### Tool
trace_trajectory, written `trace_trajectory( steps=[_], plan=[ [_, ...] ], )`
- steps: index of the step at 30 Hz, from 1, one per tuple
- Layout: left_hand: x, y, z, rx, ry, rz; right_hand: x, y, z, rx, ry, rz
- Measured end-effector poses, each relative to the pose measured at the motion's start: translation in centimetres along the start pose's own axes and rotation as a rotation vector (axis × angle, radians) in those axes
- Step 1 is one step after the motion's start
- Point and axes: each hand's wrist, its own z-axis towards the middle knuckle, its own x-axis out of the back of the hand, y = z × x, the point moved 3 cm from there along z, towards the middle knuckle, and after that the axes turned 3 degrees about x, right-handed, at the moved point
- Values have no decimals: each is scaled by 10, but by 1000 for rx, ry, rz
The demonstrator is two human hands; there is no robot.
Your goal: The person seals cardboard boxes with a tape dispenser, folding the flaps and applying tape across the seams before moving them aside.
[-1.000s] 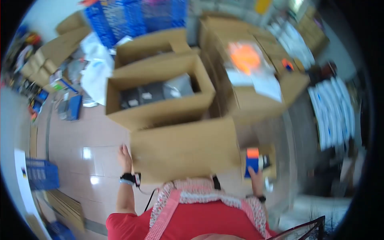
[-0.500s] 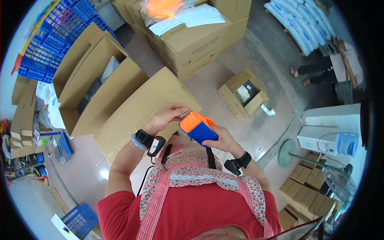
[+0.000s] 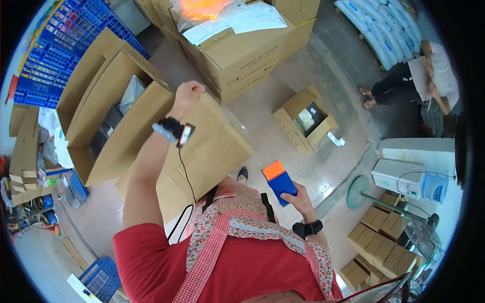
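My left hand [image 3: 188, 97] is stretched out over the far corner of a large closed cardboard box [image 3: 202, 146], its fingers curled closed. What they hold, if anything, is hidden. A clear, shiny strip, seemingly tape [image 3: 236, 121], runs along the box's right edge near that hand. At the right, my right hand [image 3: 300, 200] grips the blue end of an orange-and-blue tape dispenser [image 3: 279, 182], thumb on top. The dispenser is held apart from the box, its orange end tilted away from me.
An open carton [image 3: 113, 116] with dark and clear-wrapped contents stands left, beside a blue crate [image 3: 76, 45]. Stacked boxes [image 3: 252, 55] rise at the back. A small open box [image 3: 303, 121] sits right on the floor. A fan [image 3: 424, 237] and another person [image 3: 429, 76] are farther right.
My left hand has moved from the dispenser's orange end up and left to the box's far corner. My right hand has shifted right and slightly down with the dispenser.
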Motion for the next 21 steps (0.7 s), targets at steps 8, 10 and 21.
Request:
trace_trajectory(
  steps=[8,10,21],
  plan=[
    [1,-55,74,-31,24,360,-21,-24,51,39,19,-36],
    [-3,-68,78,-5,-15,343,-20,-19,55,21,16,-40],
    [-23,-94,65,-163,-180,603,8,31,37,-122,63,24]
  ],
)
